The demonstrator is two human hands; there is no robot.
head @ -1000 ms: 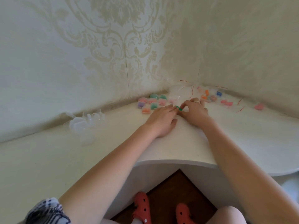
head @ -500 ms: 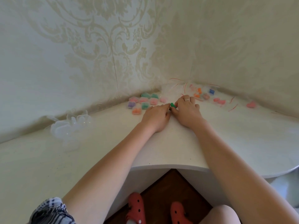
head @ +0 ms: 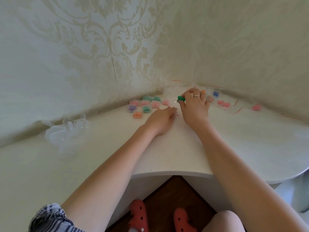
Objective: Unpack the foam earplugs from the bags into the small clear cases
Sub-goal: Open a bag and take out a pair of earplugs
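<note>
Green foam earplug (head: pixel 181 98), fingertip-pinched

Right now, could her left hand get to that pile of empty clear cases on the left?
Probably yes. The left hand lies flat on the table, and only bare tabletop separates it from the empty clear cases. The right hand is busy with a green earplug.

Bare cream corner desktop (head: pixel 234 144) lies open at 6 o'clock of the hands. Small clear cases with coloured foam earplugs (head: pixel 143 106) crowd 10 o'clock; bagged pink earplugs (head: pixel 223 103) block 2 o'clock; empty clear plastic cases (head: pixel 65 133) sit at 8 o'clock.
</note>
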